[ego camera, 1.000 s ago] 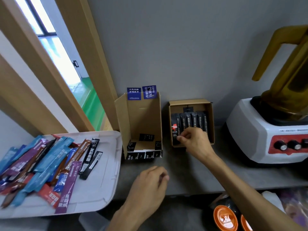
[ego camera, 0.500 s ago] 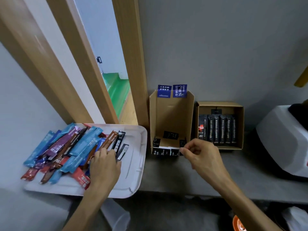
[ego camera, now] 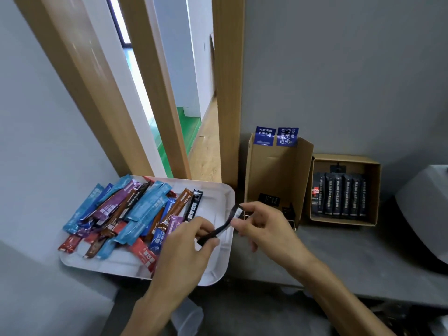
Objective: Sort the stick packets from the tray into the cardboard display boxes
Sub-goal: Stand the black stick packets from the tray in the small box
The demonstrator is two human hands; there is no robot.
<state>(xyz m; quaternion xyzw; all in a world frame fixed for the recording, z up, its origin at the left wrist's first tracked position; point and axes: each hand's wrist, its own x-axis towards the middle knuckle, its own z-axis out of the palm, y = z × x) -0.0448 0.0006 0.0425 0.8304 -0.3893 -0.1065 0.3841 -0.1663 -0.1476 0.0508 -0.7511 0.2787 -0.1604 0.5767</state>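
Observation:
A white tray [ego camera: 219,267] at the left holds a heap of stick packets [ego camera: 135,212] in blue, purple, brown, red and black. Over the tray's right edge a black stick packet [ego camera: 224,225] is held at both ends: my left hand [ego camera: 191,248] pinches its lower end and my right hand [ego camera: 261,226] pinches its upper end. To the right, a tall cardboard display box [ego camera: 276,175] with blue labels stands against the wall, with only a few small dark pieces at its bottom. Beside it a lower cardboard box [ego camera: 371,190] holds a row of black packets [ego camera: 339,198].
The boxes stand on a grey shelf [ego camera: 339,258] against a grey wall. A white appliance [ego camera: 426,214] sits at the far right edge. Wooden door frames [ego camera: 228,93] rise behind the tray, with a doorway between them.
My left hand picked a black packet off the tray and lifted it. My right hand came left from the boxes and took its other end. The view shifted left.

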